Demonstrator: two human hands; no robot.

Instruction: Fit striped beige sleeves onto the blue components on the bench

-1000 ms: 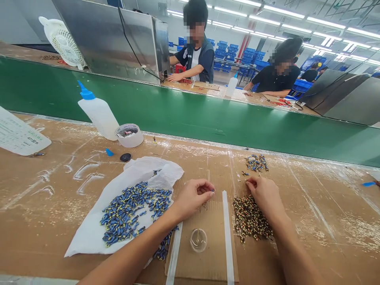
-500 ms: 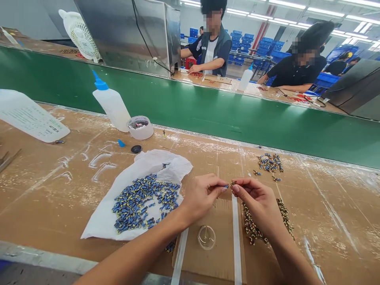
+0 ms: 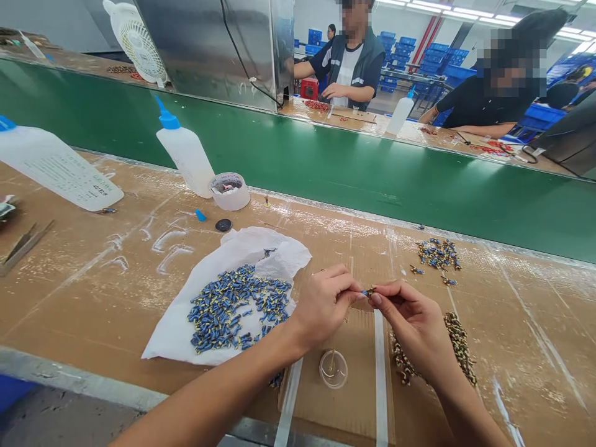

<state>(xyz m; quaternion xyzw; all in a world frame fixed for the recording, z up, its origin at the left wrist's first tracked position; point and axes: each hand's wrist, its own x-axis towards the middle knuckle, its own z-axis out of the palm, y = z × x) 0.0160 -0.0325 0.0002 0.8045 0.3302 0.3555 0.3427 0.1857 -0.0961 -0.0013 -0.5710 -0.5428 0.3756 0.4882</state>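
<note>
My left hand (image 3: 326,305) pinches a small blue piece (image 3: 365,293) between thumb and fingertips. Against it, my right hand (image 3: 414,320) pinches a tiny dark brown-and-gold piece (image 3: 371,290); the two parts touch, though the fingers partly hide them. To the left, a heap of small blue-and-yellow pieces (image 3: 218,310) lies on a white sheet (image 3: 167,332). Partly behind my right hand is a pile of small brown-and-cream pieces (image 3: 459,347). Below my hands, a small clear cup (image 3: 333,369) with a thin stick in it stands on a cardboard pad (image 3: 339,410).
A small cluster of joined-looking blue-and-brown pieces (image 3: 438,253) lies at right. Beyond are a blue-tipped bottle (image 3: 189,161), a tape roll (image 3: 230,192) and a large lying bottle (image 3: 60,164). Tweezers (image 3: 25,248) rest at left. Two people work across the green strip (image 3: 288,149).
The blue piece and the brown piece were slightly apart and now meet between my fingertips. The whole view has shifted a little, with the table things appearing further right.
</note>
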